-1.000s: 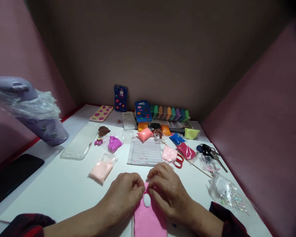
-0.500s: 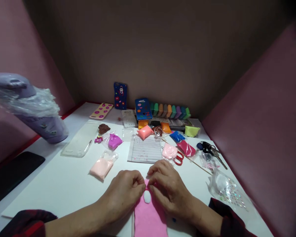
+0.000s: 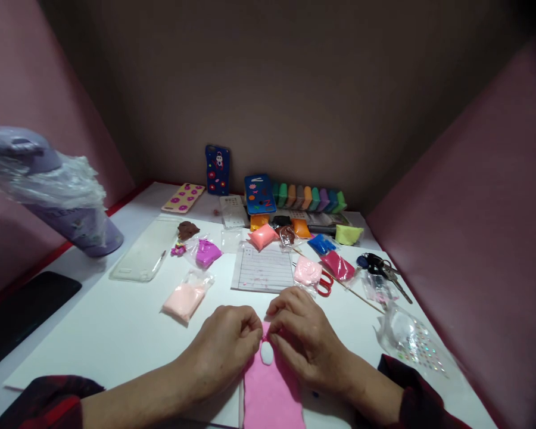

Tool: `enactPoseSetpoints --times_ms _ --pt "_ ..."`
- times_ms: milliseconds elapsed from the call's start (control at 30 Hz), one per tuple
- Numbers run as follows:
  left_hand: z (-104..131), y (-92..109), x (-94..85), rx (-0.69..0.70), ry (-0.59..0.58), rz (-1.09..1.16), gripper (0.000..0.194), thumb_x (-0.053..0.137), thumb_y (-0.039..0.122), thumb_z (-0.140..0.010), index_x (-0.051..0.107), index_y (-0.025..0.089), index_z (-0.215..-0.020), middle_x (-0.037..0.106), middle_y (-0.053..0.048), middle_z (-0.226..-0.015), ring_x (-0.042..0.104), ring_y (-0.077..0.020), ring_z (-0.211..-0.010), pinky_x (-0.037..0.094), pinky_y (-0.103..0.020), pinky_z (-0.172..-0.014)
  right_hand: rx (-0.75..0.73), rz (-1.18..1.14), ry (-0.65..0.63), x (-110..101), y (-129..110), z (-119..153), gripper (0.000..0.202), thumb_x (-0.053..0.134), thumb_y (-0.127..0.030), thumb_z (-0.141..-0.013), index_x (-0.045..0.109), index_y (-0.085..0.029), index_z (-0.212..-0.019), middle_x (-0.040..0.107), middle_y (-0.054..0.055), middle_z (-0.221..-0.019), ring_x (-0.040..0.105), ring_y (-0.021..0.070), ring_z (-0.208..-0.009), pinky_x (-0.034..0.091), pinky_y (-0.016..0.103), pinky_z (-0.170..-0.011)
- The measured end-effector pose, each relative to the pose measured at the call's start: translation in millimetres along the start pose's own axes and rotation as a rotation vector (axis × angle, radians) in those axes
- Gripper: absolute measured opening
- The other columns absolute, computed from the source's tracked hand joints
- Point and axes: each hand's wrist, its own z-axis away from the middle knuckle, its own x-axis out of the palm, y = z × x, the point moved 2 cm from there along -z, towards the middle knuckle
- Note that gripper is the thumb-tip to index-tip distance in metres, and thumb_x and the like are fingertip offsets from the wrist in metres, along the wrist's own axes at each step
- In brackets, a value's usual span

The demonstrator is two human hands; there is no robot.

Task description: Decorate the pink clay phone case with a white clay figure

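One tiny pink bit [image 3: 264, 338] is pinched by left hand [image 3: 227, 341] and right hand [image 3: 304, 341]; the white oval [image 3: 267, 353] shouldn't be squashed.

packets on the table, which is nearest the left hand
The peach packet, just beyond the left hand; the purple packet lies farther back, the pale pink packet beyond the right hand, the others also farther off.

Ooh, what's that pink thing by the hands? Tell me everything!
The pink sheet is a flat, matte strip that looks like soft clay, with slightly wavy edges. It lies lengthwise, its near end cut off by the picture's bottom. A white oval sits toward its far end, where the left hand and right hand nearly meet; whether they press it is unclear.
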Motion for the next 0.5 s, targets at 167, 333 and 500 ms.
enactPoseSetpoints --times_ms 167,333,500 --pt "0.5 -0.6 -0.1 0.007 0.001 0.003 0.017 0.044 0.022 -0.074 0.054 0.018 -0.061 0.048 0.003 -0.056 0.041 -0.0126 -0.056 0.028 -0.023 -0.051 -0.003 0.0 -0.006 -0.3 -0.6 -0.5 0.015 0.052 -0.005 -0.076 0.055 -0.019 -0.081 0.058 0.005 -0.092 0.049 0.0213 -0.086 0.039 0.039 -0.072" --pt "-0.1 -1.7 -0.5 0.001 0.002 -0.003 0.016 0.046 0.023 -0.074 0.054 0.018 -0.062 0.047 0.004 -0.055 0.041 -0.0123 -0.054 0.029 -0.023 -0.051 -0.014 0.016 -0.008 -0.4 -0.9 -1.1 0.014 0.052 -0.006 -0.076 0.055 -0.019 -0.081 0.058 0.006 -0.091 0.049 0.0215 -0.084 0.04 0.039 -0.072" --pt "-0.4 -1.9 -0.5 0.016 0.019 0.003 0.016 0.046 0.024 -0.075 0.053 0.018 -0.062 0.046 0.005 -0.055 0.04 -0.012 -0.053 0.029 -0.022 -0.05 -0.027 0.023 -0.018 -0.2 -0.7 -1.2 0.015 0.052 -0.006 -0.074 0.054 -0.019 -0.081 0.059 0.006 -0.091 0.048 0.0216 -0.083 0.04 0.039 -0.071"
